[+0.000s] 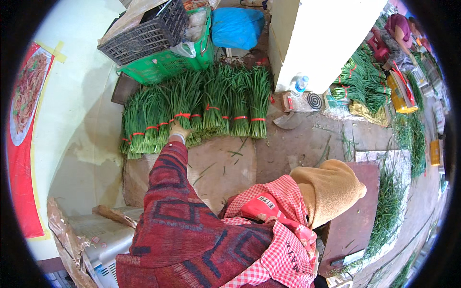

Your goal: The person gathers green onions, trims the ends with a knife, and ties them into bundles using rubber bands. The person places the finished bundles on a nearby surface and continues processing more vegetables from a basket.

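My left hand [179,130], in a pale glove, reaches forward to the row of tied bunches. It grips the lower stems of one bunch of garlic chives [183,91], just below its red tie [182,115]; some fingers are hidden. This bunch stands upright and leans among its neighbours. Several more bunches of garlic chives [215,108] stand packed side by side, leaves up and pale stem ends down, each with a red band. My right hand is out of view.
Behind the bunches are a green crate [162,66], a black crate [144,39] and a blue bag [237,27]. A white pillar [309,43] rises beside a water bottle [301,84]. At right, a knife [347,258] lies on a board [354,216] near loose chives [387,205]. Another person [398,30] sits farther off.
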Motion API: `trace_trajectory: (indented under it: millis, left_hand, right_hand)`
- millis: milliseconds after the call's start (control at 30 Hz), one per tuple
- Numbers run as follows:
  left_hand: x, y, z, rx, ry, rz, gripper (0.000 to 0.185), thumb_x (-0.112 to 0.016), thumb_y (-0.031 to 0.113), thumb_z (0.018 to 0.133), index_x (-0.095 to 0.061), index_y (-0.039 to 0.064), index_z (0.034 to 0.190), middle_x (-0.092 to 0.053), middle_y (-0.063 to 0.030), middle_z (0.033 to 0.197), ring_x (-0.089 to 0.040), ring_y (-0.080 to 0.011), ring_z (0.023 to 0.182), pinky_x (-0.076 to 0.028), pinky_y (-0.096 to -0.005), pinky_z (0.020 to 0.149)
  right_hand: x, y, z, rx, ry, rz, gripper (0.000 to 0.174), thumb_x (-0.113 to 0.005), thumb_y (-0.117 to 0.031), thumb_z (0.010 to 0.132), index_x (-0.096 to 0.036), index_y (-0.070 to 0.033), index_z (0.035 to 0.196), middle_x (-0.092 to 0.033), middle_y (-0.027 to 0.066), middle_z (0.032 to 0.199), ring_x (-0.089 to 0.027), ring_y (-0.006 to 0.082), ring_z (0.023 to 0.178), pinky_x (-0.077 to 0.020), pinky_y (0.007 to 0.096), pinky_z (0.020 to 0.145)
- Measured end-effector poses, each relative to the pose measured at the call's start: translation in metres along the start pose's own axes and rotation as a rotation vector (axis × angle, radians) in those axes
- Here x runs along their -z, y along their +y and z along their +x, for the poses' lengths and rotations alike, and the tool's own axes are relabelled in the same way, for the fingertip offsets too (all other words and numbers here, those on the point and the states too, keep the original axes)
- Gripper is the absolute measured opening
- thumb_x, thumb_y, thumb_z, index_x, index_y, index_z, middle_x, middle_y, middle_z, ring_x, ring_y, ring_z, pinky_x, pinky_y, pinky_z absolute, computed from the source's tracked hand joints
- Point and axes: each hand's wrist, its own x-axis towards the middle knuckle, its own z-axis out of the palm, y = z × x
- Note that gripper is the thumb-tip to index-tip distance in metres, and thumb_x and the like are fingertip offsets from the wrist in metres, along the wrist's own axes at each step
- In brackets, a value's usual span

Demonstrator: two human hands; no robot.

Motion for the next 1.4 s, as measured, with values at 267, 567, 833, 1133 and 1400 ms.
trace_trajectory:
  millis: [267,567,833,1133,1400]
  left_hand:
    - [-0.015,-0.007,-0.055,-0.005,0.298,-0.265,0.082,-0.079,0.036,0.079,-0.045,0.003,0.147,-0.044,-0.0247,0.153,-0.049,-0.043,0.136,-0.044,-0.0519,0.111]
    - [-0.003,0.154,-0.178,-0.891,0.412,-0.523,0.07,-0.072,0.021,0.084,-0.048,0.0,0.146,-0.058,-0.0258,0.139,-0.056,-0.0452,0.127,-0.045,-0.0509,0.11]
    - [0.102,0.367,-0.411,-1.67,-0.092,-0.97,0.071,-0.071,0.014,0.089,-0.042,0.008,0.154,-0.055,-0.0188,0.146,-0.056,-0.0385,0.129,-0.045,-0.0473,0.108]
    - [0.08,0.385,-0.628,-2.235,-0.882,-0.913,0.066,-0.076,0.005,0.087,-0.05,0.003,0.148,-0.061,-0.0195,0.14,-0.061,-0.0357,0.126,-0.047,-0.042,0.107]
    - [-0.058,0.33,-0.643,-1.856,-1.502,0.008,0.065,-0.075,0.006,0.091,-0.048,0.002,0.15,-0.067,-0.0179,0.129,-0.068,-0.0233,0.113,-0.054,-0.0357,0.1]
  right_hand:
    - [0.0,0.0,-0.011,0.008,0.003,0.004,0.039,-0.07,-0.022,0.095,-0.067,0.004,0.123,-0.075,0.0166,0.111,-0.071,0.0208,0.098,-0.0551,0.0354,0.089]
    - [0.036,0.039,-0.019,0.101,0.207,-0.084,0.042,-0.068,-0.019,0.095,-0.065,0.004,0.13,-0.075,0.0161,0.112,-0.071,0.0207,0.097,-0.0553,0.0371,0.088]
    - [0.119,0.009,-0.111,0.222,0.752,0.002,0.041,-0.058,-0.015,0.105,-0.056,0.006,0.14,-0.067,0.0157,0.13,-0.064,0.0212,0.111,-0.0512,0.032,0.097]
    - [0.105,0.141,-0.284,-0.041,1.458,0.087,0.036,-0.067,-0.01,0.098,-0.066,-0.004,0.134,-0.076,0.0159,0.107,-0.072,0.0211,0.094,-0.0558,0.0331,0.089]
    - [-0.039,0.294,-0.361,-0.509,1.459,0.51,0.042,-0.071,-0.022,0.095,-0.066,0.001,0.129,-0.077,0.0151,0.106,-0.073,0.0203,0.093,-0.0563,0.0328,0.087]
